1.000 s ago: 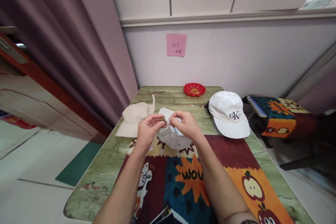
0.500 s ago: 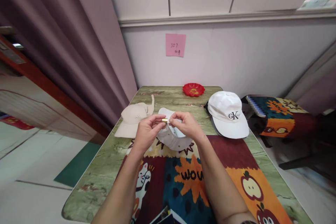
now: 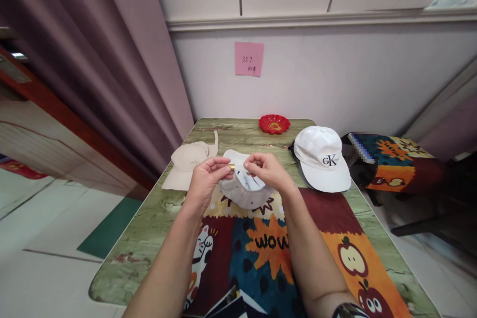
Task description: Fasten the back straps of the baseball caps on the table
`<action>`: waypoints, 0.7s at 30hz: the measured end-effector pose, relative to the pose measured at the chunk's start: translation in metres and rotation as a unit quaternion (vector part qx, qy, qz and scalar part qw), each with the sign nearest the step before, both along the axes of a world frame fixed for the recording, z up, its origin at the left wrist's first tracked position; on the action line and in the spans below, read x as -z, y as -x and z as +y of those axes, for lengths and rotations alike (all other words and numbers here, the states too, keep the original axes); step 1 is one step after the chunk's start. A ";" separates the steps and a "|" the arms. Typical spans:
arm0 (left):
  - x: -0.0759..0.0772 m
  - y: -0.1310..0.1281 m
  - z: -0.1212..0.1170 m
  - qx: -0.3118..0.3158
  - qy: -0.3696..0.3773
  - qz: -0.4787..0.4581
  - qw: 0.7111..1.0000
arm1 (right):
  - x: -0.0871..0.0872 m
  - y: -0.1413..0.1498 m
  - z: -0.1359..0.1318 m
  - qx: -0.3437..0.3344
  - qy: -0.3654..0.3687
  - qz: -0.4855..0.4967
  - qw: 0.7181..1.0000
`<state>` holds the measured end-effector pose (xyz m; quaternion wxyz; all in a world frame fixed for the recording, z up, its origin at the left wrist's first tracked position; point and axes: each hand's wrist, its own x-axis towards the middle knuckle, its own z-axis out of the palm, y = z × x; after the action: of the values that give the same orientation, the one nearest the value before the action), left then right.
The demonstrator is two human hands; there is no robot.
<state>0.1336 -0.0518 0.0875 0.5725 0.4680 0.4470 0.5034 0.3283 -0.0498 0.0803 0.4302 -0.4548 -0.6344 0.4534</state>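
A light grey cap (image 3: 244, 196) lies upturned on the patterned cloth, its inside showing. My left hand (image 3: 206, 177) pinches a small gold buckle (image 3: 232, 167) at the cap's back strap between thumb and fingers. Opposite it, my right hand (image 3: 269, 171) is closed in a pinch at the other side of the strap opening; the fingers hide most of the strap end. To the left sits a beige cap (image 3: 189, 158) with its strap sticking up. A white cap (image 3: 319, 145) with black letters rests at the right on a darker cap.
A red scalloped dish (image 3: 275, 124) stands near the back edge of the green wood-look table (image 3: 122, 268). The cloth (image 3: 335, 208) covers the middle front. Folded papers (image 3: 238, 303) show at the near edge. A cloth-covered stool (image 3: 395, 159) is off to the right.
My hands have drawn slightly apart. The gold buckle, mostly hidden at first, now shows at my left fingertips, and more of the cap's inside is visible. The other caps have stayed put.
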 end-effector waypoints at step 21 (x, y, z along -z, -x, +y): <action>0.000 -0.002 -0.001 0.050 0.051 -0.059 0.996 | 0.006 0.007 0.004 -0.025 -0.011 0.037 0.999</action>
<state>0.1355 -0.0533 0.0874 0.6451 0.4295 0.4139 0.4776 0.3209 -0.0461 0.0746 0.4466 -0.4171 -0.6343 0.4735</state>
